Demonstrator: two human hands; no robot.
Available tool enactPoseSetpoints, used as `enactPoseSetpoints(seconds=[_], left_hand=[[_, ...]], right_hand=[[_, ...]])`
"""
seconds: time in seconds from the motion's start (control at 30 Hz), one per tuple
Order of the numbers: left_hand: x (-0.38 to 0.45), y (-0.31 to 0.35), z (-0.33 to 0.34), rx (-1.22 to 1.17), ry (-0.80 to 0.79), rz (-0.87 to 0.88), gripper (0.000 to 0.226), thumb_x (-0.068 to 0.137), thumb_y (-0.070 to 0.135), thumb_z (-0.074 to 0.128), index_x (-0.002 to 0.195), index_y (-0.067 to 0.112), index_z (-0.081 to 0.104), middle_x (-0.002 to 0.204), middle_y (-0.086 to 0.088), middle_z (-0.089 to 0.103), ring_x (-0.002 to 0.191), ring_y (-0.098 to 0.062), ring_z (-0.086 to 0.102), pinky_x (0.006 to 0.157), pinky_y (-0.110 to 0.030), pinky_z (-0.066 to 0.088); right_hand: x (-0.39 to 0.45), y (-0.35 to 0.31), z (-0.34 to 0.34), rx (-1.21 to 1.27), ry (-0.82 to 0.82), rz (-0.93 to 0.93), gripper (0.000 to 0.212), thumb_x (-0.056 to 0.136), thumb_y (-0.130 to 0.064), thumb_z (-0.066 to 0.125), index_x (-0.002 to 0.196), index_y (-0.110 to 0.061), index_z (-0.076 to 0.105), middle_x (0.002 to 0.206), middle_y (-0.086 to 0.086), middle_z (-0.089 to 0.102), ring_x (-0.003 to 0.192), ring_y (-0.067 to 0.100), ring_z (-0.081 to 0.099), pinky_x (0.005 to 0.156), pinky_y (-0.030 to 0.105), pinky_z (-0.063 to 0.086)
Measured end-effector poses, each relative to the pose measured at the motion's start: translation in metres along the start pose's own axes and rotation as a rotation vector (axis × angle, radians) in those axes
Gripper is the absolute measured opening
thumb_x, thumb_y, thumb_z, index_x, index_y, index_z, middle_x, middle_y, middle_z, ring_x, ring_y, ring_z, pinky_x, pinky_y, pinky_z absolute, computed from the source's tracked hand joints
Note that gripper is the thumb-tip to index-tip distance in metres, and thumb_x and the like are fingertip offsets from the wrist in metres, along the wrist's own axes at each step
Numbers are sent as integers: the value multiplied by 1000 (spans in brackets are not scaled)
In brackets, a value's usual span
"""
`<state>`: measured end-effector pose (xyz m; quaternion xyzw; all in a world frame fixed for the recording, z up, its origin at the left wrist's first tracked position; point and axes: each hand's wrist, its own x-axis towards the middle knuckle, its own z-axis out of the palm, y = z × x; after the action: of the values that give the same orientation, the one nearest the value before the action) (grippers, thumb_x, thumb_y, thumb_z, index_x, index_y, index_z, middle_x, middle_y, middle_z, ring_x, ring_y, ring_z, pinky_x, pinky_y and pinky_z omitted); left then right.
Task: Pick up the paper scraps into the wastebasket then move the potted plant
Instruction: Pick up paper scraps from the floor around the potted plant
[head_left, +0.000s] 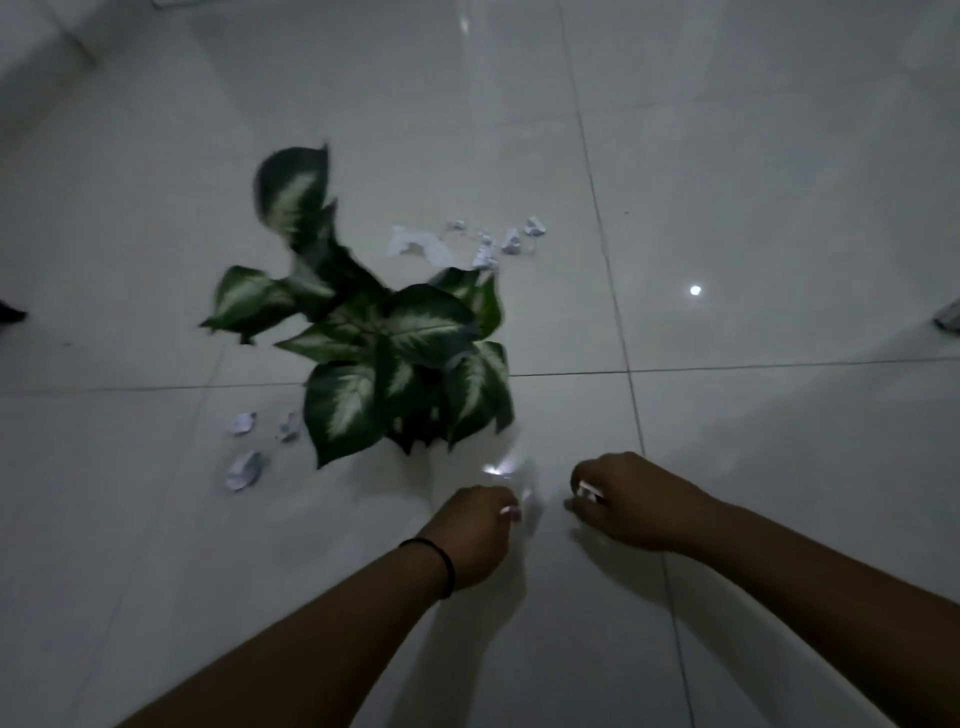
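The potted plant, with dark green and white leaves, stands on the pale tiled floor; its white pot blends into the tiles. My left hand is curled just in front of the pot, with a small pale paper bit at its fingertips. To the right of the pot, my right hand is closed low over the floor with a paper scrap pinched in its fingers. Crumpled paper scraps lie behind the plant, next to a flat torn piece. More scraps lie to the plant's left. No wastebasket is in view.
The room is dim and the glossy floor shows light reflections. A dark object pokes in at the left edge. A grey object sits at the right edge.
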<state>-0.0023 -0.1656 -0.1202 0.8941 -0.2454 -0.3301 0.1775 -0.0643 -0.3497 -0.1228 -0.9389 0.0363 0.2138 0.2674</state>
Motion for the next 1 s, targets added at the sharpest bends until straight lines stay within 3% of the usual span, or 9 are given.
enactPoseSetpoints(seconds=[0.1, 0.2, 0.3, 0.4, 0.5, 0.63, 0.73, 0.9, 1.0], left_hand=[[-27, -36, -27, 125, -107, -34, 32, 94, 24, 41, 109, 8, 65, 119, -13, 63, 107, -28, 57, 86, -26, 42], [-42, -76, -69, 236, -158, -83, 45, 90, 44, 48, 99, 4, 67, 108, -15, 66, 98, -27, 59, 76, -28, 42], [-50, -115, -117, 293, -73, -156, 58, 81, 60, 52, 69, 4, 62, 73, -12, 62, 71, -20, 54, 58, -26, 36], [-54, -149, -166, 423, -53, -201, 64, 86, 62, 38, 75, 7, 67, 105, -22, 67, 98, -27, 60, 86, -30, 40], [-55, -176, -216, 475, 65, -204, 67, 87, 65, 27, 54, 12, 52, 94, -22, 64, 79, -28, 55, 79, -33, 41], [-48, -209, -259, 415, 197, -174, 41, 97, 40, 32, 81, 9, 53, 97, -19, 66, 75, -25, 47, 69, -29, 33], [-53, -241, -256, 282, 239, -83, 26, 96, 28, 40, 93, 8, 56, 97, -17, 67, 74, -23, 50, 66, -28, 34], [-57, -294, -195, 171, 268, -90, 32, 92, 37, 47, 88, 11, 65, 92, -13, 72, 85, -28, 64, 68, -30, 42], [-51, -310, -173, 82, 273, -126, 35, 87, 45, 52, 109, 20, 63, 101, -7, 70, 95, -25, 64, 68, -25, 38]], right_hand=[[1, -44, -9, -115, -91, -31, 49, 82, -64, 48, 63, -19, 50, 61, -3, 49, 60, 13, 48, 59, 29, 38], [5, -94, -12, -227, -202, -89, 48, 90, -60, 37, 58, -24, 44, 61, -6, 44, 63, 13, 45, 65, 28, 37], [12, -142, -11, -329, -367, -164, 46, 96, -49, 34, 93, -15, 64, 95, 12, 63, 90, 26, 57, 81, 33, 44], [30, -188, -4, -531, -454, -347, 34, 101, -27, 37, 128, -17, 55, 122, 15, 58, 110, 32, 53, 82, 34, 44], [61, -235, 11, -639, -422, -448, 34, 101, -16, 38, 133, -19, 51, 125, 13, 56, 112, 32, 53, 74, 33, 41], [100, -275, 36, -461, -331, -301, 32, 99, -15, 42, 129, -17, 53, 130, 12, 54, 119, 30, 50, 88, 35, 46], [123, -289, 59, -206, -241, -145, 27, 98, -25, 44, 117, -10, 56, 122, 14, 60, 111, 30, 55, 76, 31, 40], [147, -281, 96, -93, -90, 11, 27, 96, -36, 43, 91, -14, 58, 106, 13, 66, 100, 29, 60, 68, 27, 32], [162, -277, 100, -52, -22, 73, 30, 97, -33, 42, 99, -10, 60, 107, 13, 65, 101, 28, 60, 70, 29, 39]])
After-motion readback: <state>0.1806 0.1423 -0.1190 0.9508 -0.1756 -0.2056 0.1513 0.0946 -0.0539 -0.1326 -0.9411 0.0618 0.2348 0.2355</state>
